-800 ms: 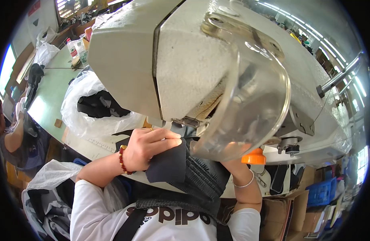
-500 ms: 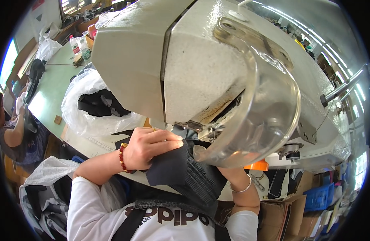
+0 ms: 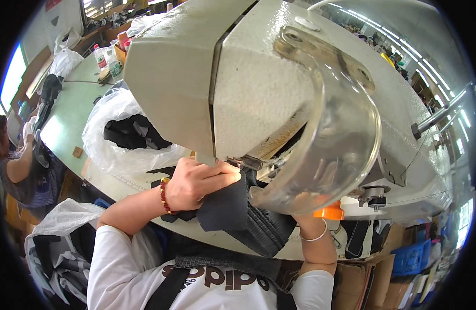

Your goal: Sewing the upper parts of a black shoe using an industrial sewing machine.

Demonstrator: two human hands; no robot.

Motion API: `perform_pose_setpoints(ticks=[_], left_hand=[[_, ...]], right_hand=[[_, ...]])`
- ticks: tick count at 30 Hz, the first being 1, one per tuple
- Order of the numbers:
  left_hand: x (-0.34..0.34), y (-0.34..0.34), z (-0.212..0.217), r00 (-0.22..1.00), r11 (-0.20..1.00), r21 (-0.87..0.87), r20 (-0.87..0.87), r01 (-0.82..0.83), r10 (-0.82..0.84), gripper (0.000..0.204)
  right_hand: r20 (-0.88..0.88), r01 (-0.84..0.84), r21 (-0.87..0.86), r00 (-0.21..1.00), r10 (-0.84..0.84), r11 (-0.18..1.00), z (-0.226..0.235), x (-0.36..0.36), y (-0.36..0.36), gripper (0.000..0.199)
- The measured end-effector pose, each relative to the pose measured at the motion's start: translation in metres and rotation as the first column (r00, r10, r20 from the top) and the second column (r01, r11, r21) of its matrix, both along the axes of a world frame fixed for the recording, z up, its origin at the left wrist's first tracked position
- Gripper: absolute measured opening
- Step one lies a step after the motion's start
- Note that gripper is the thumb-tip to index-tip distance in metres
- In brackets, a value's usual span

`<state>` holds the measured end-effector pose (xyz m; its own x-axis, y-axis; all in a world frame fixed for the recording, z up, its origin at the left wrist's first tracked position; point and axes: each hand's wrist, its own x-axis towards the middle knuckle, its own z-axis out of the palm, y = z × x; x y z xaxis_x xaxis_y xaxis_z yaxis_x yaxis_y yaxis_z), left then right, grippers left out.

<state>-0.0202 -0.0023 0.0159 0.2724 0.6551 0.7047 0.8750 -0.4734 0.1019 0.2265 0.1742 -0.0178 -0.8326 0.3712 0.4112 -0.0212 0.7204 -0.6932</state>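
A large off-white sewing machine (image 3: 263, 77) fills the upper middle, with a clear curved plastic guard (image 3: 346, 129) at its front. Below the machine head, my left hand (image 3: 199, 182) pinches the upper edge of a dark grey piece of fabric (image 3: 225, 209) between thumb and fingers. The fabric hangs toward my body, its right part ribbed and gathered in folds. Behind the guard's lower rim, my right hand (image 3: 303, 202) is at the fabric's right side; its fingers are blurred by the plastic and cannot be made out. The needle area is mostly hidden.
Left of the machine, a white plastic bag (image 3: 101, 147) of dark pieces lies on the table. Bottles (image 3: 114, 67) stand farther back on the green tabletop (image 3: 67, 113). An orange part (image 3: 330, 211) sits right of the guard. Another person (image 3: 23, 165) works at far left.
My left hand has shifted slightly right and up with the fabric. The ribbed part has swung a little to the right, and my right forearm has moved slightly right.
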Motion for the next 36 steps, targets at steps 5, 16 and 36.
perform_pose_setpoints(ticks=[5,16,36], left_hand=[[0.003,-0.004,0.002,0.99,1.0,-0.025,0.141,-0.003,0.006,0.039],[0.023,-0.01,-0.001,0.672,0.975,-0.212,0.712,-0.073,0.205,0.015],[-0.006,0.002,-0.006,0.95,0.986,-0.018,0.272,0.165,-0.154,0.032]], right_hand=[[-0.004,0.163,0.074,0.987,-0.163,0.984,0.018,0.012,-0.024,0.023],[0.138,0.058,0.606,0.975,-0.177,0.793,0.049,-0.007,-0.067,0.054],[0.122,0.088,0.612,0.971,-0.204,0.786,0.025,-0.004,-0.061,0.034]])
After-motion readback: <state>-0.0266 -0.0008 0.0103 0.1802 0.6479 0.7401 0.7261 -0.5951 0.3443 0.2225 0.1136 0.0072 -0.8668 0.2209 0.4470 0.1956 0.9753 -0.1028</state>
